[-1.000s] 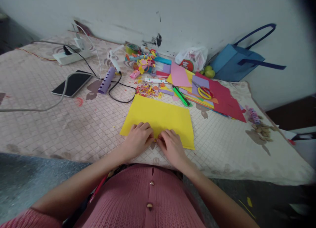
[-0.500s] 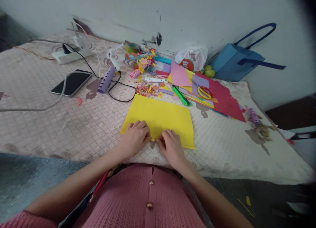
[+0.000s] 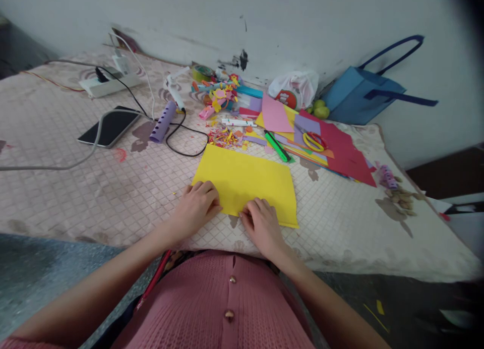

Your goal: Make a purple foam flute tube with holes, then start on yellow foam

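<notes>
A yellow craft sheet (image 3: 249, 175) lies on the table in front of me, its near edge slightly turned up. My left hand (image 3: 198, 204) is closed on that near edge toward the left corner, fingers curled on top. Closer to the middle of the same edge, my right hand (image 3: 260, 219) pinches the sheet between curled fingers and thumb. Both thumbs sit at the near edge, and the hands are a short way apart. The sheet's lower left corner is hidden under my left hand.
Beyond the sheet lie coloured scraps (image 3: 227, 137), a green cutter (image 3: 278, 146), scissors (image 3: 312, 137) and a stack of coloured sheets (image 3: 348, 152). Leftward are a rolled purple tube (image 3: 163, 122), a glue gun (image 3: 174, 92), a tablet (image 3: 109, 127) and a power strip (image 3: 109, 84). A blue bag (image 3: 363, 94) leans on the wall.
My left hand has slid left along the near edge, widening the gap between the hands. My right hand has stayed in place.
</notes>
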Motion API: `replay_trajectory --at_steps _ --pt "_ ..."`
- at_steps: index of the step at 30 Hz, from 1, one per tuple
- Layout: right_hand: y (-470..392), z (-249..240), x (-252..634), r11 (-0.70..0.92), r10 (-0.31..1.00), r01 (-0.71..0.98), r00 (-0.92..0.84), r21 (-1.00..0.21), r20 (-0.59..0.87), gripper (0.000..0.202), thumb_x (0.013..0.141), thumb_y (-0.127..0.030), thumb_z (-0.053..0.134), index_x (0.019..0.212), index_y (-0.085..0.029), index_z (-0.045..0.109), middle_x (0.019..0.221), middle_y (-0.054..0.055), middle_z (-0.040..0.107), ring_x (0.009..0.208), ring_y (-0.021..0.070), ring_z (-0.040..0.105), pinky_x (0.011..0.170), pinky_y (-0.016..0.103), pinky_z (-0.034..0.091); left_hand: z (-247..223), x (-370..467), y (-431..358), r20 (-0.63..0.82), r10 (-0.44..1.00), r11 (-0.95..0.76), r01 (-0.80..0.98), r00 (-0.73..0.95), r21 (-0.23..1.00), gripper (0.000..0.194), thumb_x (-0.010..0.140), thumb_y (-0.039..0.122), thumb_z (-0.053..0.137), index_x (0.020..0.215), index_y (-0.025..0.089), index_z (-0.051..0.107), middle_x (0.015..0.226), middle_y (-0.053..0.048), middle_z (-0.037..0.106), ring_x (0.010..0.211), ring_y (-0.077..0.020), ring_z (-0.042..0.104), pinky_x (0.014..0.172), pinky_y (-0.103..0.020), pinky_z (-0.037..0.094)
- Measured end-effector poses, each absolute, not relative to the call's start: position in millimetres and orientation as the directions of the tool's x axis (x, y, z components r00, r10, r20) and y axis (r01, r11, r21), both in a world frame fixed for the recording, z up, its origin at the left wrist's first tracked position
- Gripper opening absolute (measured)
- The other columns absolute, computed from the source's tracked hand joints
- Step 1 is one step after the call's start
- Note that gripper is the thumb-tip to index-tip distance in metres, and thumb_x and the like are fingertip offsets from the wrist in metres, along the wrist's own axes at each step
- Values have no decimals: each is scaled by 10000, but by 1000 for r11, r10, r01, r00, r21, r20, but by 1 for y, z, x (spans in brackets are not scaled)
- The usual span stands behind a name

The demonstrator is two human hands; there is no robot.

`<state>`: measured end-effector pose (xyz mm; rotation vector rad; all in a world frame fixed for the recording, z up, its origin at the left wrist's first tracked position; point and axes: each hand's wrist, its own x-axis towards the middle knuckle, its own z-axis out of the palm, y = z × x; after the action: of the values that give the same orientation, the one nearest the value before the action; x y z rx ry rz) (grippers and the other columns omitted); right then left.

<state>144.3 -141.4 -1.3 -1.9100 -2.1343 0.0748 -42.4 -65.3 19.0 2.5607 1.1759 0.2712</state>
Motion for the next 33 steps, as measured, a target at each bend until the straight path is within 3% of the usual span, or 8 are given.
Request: replay_trajectory --at_steps 13,20,24,33 --pt "-142 -2 145 121 984 966 -86 -228 157 116 904 -230 475 795 -201 501 836 62 583 821 223 510 688 346 345 17 -56 -64 47 723 -624 623 689 473 41 845 234 561 855 195 560 976 -27 570 968 -214 508 823 -360 341" --pt "-145 -5 153 127 984 930 -76 -344 159 55 891 -192 480 837 -204 484 867 65 570 834 224 495 726 356 384 18 -52 -65 24 740 -610 655 672 445 44 848 208 537 832 185 572 977 -40 565 952 -218 512 806 -365 343" --pt "-147 -6 157 129 985 912 -74 -388 154 65 885 -159 469 837 -203 475 861 63 560 832 223 490 731 357 396 16 -47 -68 31 762 -602 691 647 400 104 844 289 573 831 186 574 977 -48 568 936 -229 512 778 -368 336" --pt "-158 -7 177 66 989 947 -20 -315 146 64 893 -203 468 831 -207 486 839 53 568 844 231 510 723 358 370 18 -43 -70 8 785 -577 727 619 372 141 868 300 538 822 180 598 981 -66 564 942 -244 507 771 -387 330"
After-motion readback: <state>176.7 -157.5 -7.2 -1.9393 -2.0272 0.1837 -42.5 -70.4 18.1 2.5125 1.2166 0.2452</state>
